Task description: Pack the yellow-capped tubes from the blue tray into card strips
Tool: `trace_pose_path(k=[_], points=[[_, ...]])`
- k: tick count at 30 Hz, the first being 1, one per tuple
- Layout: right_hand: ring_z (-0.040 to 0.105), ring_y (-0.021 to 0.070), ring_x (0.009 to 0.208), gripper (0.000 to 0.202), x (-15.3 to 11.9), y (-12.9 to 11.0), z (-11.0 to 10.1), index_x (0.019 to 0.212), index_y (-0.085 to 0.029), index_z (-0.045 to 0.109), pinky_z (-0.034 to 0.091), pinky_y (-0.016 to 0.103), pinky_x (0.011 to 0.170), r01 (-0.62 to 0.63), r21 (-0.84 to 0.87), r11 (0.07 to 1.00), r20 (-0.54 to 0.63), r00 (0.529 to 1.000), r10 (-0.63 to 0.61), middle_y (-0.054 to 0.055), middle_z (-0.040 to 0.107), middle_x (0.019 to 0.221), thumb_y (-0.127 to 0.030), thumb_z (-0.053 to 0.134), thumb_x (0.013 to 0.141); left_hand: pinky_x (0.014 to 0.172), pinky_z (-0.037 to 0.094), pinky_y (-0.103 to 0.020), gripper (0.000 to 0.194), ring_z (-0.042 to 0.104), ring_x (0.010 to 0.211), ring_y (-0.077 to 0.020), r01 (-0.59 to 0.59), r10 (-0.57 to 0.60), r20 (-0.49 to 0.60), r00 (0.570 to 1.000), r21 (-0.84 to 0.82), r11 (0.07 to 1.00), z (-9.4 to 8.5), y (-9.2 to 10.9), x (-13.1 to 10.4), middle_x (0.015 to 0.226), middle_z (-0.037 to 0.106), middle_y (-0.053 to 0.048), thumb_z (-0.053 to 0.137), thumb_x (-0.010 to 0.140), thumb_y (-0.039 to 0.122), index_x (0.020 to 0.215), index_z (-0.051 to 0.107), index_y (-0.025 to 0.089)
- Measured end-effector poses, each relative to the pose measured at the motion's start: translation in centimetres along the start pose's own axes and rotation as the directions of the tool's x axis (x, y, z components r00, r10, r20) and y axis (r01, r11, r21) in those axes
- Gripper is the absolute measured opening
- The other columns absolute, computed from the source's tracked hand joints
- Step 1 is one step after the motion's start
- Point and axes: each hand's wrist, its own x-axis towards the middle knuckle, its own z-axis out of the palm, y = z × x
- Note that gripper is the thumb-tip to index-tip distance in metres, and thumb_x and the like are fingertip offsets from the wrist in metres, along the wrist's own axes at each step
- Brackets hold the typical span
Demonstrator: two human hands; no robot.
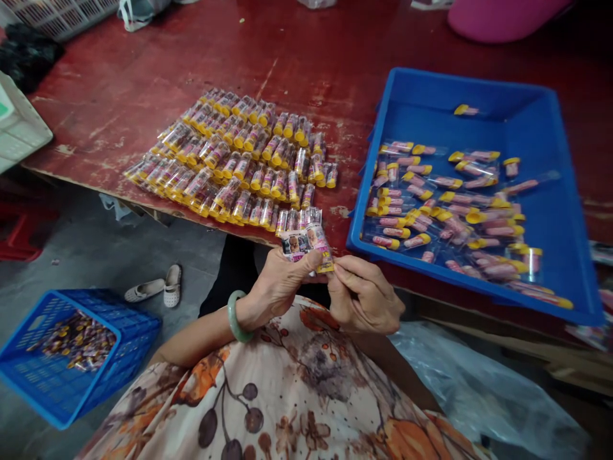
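My left hand [282, 275], with a green bangle on its wrist, holds a few small printed labels [295, 244] between thumb and fingers. The thumb and forefinger of my right hand [366, 294] pinch at the yellow lower edge of one label, close beside the left thumb. Whether a tube sits inside that label I cannot make out. Just beyond my hands, rows of labelled tubes [230, 160] with yellow caps lie packed together on the red table [345, 57]. At the right, a blue tray [498, 89] holds loose clear tubes [460, 211] with yellow caps and pink contents.
On the floor at left stands a blue crate [134, 326] containing many small tubes. A pair of slippers [160, 287] lies next to it. Clear plastic sheeting [479, 390] hangs below the tray. A pink object [502, 19] and a pale bin [22, 128] are at the table's sides.
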Motion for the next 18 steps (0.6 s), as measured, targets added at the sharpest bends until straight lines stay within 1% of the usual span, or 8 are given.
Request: trace_pose_path(k=[5,8,11,13,15,18], points=[[0.073,0.0185,0.080,0.034,-0.51,0.32,0.06,0.103,-0.029,0.068,0.060,0.031,0.067,0.003,0.006,1.000,0.005,1.000,-0.003,0.000,0.075,0.095,-0.005,0.069,0.078,0.059,0.046,-0.025,0.045,0.052,0.057,-0.0103,-0.016,0.016,-0.006,1.000,-0.033,0.999,0.51,0.16,-0.08,0.065,0.062,0.001,0.095,0.048,0.043,0.072,0.069,0.013],[0.074,0.0184,0.078,0.033,-0.40,0.32,0.21,0.103,-0.028,0.068,0.059,0.030,0.066,0.030,-0.018,0.999,-0.015,0.999,-0.031,-0.001,0.075,0.094,-0.005,0.070,0.078,0.061,0.048,-0.026,0.048,0.054,0.060,-0.0110,-0.014,0.014,-0.008,1.000,-0.016,1.000,0.57,0.25,-0.09,0.067,0.064,0.000,0.095,0.047,0.044,0.072,0.069,0.012],[0.073,0.0166,0.077,0.027,0.02,0.14,0.33,0.099,-0.025,0.068,0.058,0.027,0.066,0.065,-0.060,0.996,-0.024,0.997,-0.067,0.000,0.075,0.093,-0.006,0.070,0.080,0.063,0.048,-0.026,0.048,0.056,0.062,-0.0113,-0.002,0.002,-0.005,1.000,0.002,1.000,0.33,0.26,0.07,0.069,0.065,-0.001,0.094,0.048,0.045,0.072,0.069,0.012],[0.073,0.0156,0.075,0.024,0.28,0.06,0.30,0.095,-0.023,0.067,0.058,0.026,0.066,0.085,-0.066,0.994,-0.025,0.996,-0.087,0.001,0.074,0.093,-0.004,0.069,0.080,0.062,0.049,-0.025,0.047,0.057,0.063,-0.0116,-0.009,0.010,0.006,1.000,-0.016,1.000,0.12,0.21,0.26,0.069,0.064,-0.001,0.094,0.050,0.044,0.074,0.069,0.012],[0.073,0.0156,0.076,0.024,0.39,0.11,0.16,0.094,-0.021,0.067,0.058,0.026,0.067,0.110,-0.059,0.992,-0.001,0.994,-0.110,0.001,0.074,0.091,-0.002,0.070,0.079,0.063,0.050,-0.025,0.046,0.058,0.065,-0.0121,-0.019,0.020,0.019,1.000,-0.038,0.999,-0.01,0.15,0.40,0.069,0.064,-0.001,0.093,0.053,0.043,0.076,0.069,0.012],[0.073,0.0170,0.080,0.025,0.37,0.50,0.05,0.093,-0.021,0.068,0.057,0.026,0.070,0.217,-0.080,0.973,0.084,0.974,-0.210,0.000,0.073,0.083,-0.001,0.070,0.078,0.064,0.052,-0.026,0.047,0.060,0.066,-0.0121,-0.032,0.033,0.025,0.999,-0.049,0.998,-0.13,0.09,0.40,0.075,0.066,-0.002,0.092,0.055,0.043,0.082,0.070,0.012]])
